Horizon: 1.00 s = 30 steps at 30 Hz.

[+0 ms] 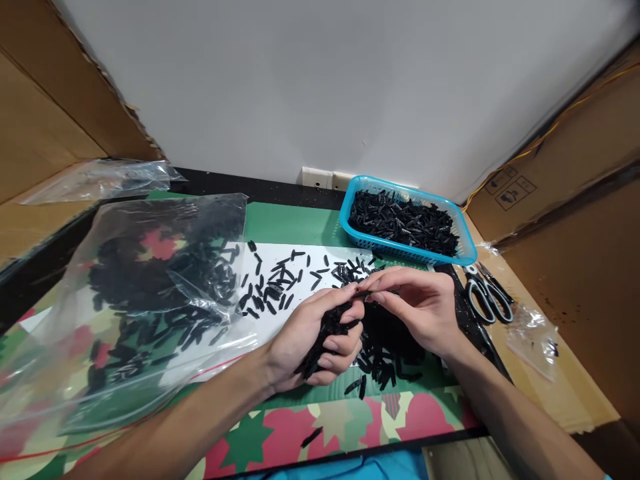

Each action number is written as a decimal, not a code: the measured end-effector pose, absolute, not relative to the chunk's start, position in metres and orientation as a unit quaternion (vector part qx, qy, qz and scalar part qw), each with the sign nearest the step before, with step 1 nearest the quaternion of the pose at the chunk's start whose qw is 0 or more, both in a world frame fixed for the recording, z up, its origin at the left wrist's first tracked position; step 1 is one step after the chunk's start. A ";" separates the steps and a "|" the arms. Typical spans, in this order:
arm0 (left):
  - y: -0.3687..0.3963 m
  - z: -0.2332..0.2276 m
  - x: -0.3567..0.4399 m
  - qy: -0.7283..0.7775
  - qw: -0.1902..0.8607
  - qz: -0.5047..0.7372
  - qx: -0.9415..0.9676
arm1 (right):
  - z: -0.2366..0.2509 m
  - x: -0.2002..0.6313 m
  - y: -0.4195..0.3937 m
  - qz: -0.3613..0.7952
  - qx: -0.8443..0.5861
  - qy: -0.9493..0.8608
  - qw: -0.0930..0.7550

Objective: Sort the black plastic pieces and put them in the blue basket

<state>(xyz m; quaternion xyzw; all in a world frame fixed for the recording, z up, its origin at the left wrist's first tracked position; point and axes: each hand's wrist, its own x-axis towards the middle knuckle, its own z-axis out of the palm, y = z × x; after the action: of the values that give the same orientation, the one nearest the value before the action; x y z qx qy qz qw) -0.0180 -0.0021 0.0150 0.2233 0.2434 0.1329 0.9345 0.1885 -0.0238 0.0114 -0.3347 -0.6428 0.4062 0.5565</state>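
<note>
My left hand (313, 337) is closed around a bunch of small, slim black pieces (333, 327), whose exact kind I cannot make out. Between its thumb and forefinger, one black piece (361, 293) sticks out toward the right. The thumb and fingertips of my right hand (427, 303) pinch the other end of that piece, so both hands meet there. Below my right hand lies a dark heap of similar pieces (385, 340). More are scattered as loose pieces (280, 280) over a white sheet (310, 267) behind my left hand.
A blue plastic basket (425, 257) full of black pieces stands at the back right. On the left lies a large clear zip bag (200, 293) with black pieces. Scissors (483, 300) and a small bag (533, 340) rest on cardboard at right. A wall (280, 87) rises behind.
</note>
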 end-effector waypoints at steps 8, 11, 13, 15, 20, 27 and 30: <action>-0.005 0.017 -0.016 0.280 0.892 0.201 0.293 | 0.011 0.190 -0.023 0.348 -0.365 -0.676 0.538; -0.007 0.018 -0.014 0.286 0.877 0.226 0.312 | 0.011 0.189 -0.024 0.372 -0.376 -0.663 0.531; -0.007 0.018 -0.013 0.291 0.872 0.237 0.316 | 0.011 0.189 -0.024 0.387 -0.382 -0.651 0.530; -0.006 0.018 -0.013 0.289 0.868 0.240 0.324 | 0.010 0.188 -0.024 0.394 -0.390 -0.643 0.529; -0.005 0.016 -0.014 0.289 0.864 0.241 0.334 | 0.010 0.189 -0.023 0.399 -0.406 -0.639 0.518; -0.005 0.016 -0.013 0.298 0.864 0.244 0.323 | 0.009 0.188 -0.023 0.403 -0.406 -0.633 0.521; -0.005 0.017 -0.013 0.299 0.864 0.242 0.324 | 0.010 0.188 -0.024 0.398 -0.393 -0.638 0.529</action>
<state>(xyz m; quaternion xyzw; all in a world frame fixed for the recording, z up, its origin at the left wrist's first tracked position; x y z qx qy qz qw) -0.0125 -0.0051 0.0174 0.3241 0.2994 0.2421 0.8641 0.1879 -0.0237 0.0098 -0.3929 -0.6379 0.3980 0.5295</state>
